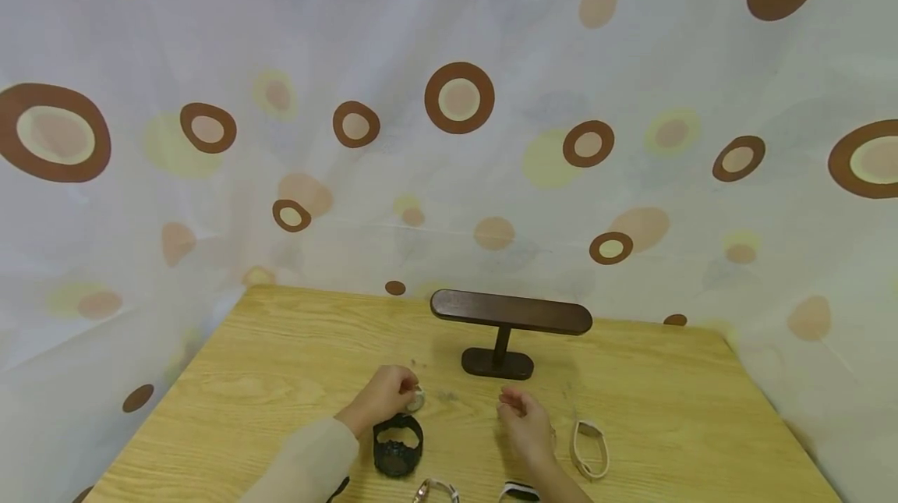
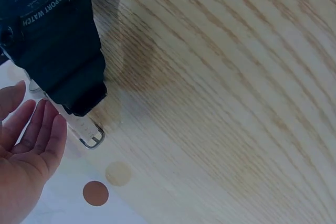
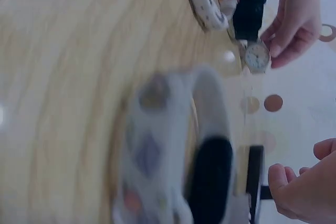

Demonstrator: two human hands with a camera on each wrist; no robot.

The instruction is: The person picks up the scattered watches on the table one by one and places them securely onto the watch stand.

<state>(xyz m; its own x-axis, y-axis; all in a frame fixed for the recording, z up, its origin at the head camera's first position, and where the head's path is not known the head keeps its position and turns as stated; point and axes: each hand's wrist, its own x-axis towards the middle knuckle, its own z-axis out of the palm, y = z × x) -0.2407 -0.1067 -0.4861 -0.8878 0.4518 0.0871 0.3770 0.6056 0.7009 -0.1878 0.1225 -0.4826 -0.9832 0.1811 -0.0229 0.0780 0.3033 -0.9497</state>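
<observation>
My left hand point(image 1: 384, 394) is at a small round-faced wristwatch point(image 3: 257, 56), with thumb and fingers at its edge. In the left wrist view, the left hand's point(image 2: 26, 153) fingertips meet a pale strap with a metal buckle point(image 2: 93, 136). A black sport watch point(image 1: 395, 458) stands just below that hand and covers part of the strap. My right hand point(image 1: 525, 421) hovers with loosely curled fingers and holds nothing. Beside its wrist stands a white band point(image 1: 591, 430), large and blurred in the right wrist view. Something small behind the right hand is mostly hidden.
A dark brown T-shaped display stand point(image 1: 510, 311) is at the back of the wooden table point(image 1: 302, 331). Along the front lie a metallic watch point(image 1: 423, 490) and a black-and-white band point(image 1: 521, 490), both cut off by the frame. A dotted sheet point(image 1: 491, 191) hangs behind.
</observation>
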